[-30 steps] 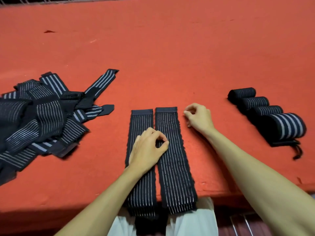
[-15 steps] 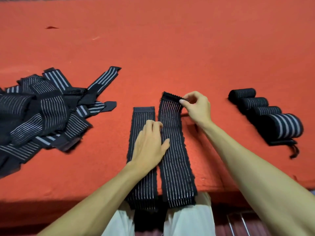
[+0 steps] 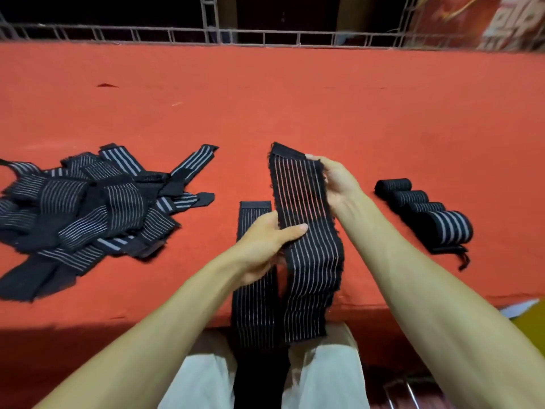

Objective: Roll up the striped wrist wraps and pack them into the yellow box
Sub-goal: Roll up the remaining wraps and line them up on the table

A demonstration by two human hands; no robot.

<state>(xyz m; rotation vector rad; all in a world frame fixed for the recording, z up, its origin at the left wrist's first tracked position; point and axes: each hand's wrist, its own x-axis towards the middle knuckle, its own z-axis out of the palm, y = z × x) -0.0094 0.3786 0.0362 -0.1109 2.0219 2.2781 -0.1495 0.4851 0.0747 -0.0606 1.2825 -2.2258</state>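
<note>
I hold a black wrist wrap with thin white stripes [image 3: 306,240] lifted off the red table. My right hand [image 3: 339,181] grips its far end from the right side. My left hand [image 3: 265,243] pinches its left edge near the middle, thumb on top. Its lower end hangs over the table's front edge. A second flat striped wrap [image 3: 255,278] lies just left of it, partly under my left hand. Several rolled wraps [image 3: 424,211] sit in a row at the right. A yellow corner [image 3: 528,323], perhaps the box, shows at the far right edge.
A loose pile of unrolled striped wraps [image 3: 85,208] covers the left part of the red table [image 3: 295,98]. A metal railing [image 3: 236,33] runs along the table's far edge. My lap in light trousers [image 3: 321,376] is below the front edge.
The right wrap has been raised off the table: my right hand lifted its far end, and my left hand moved from pressing flat on the wraps to pinching its edge.
</note>
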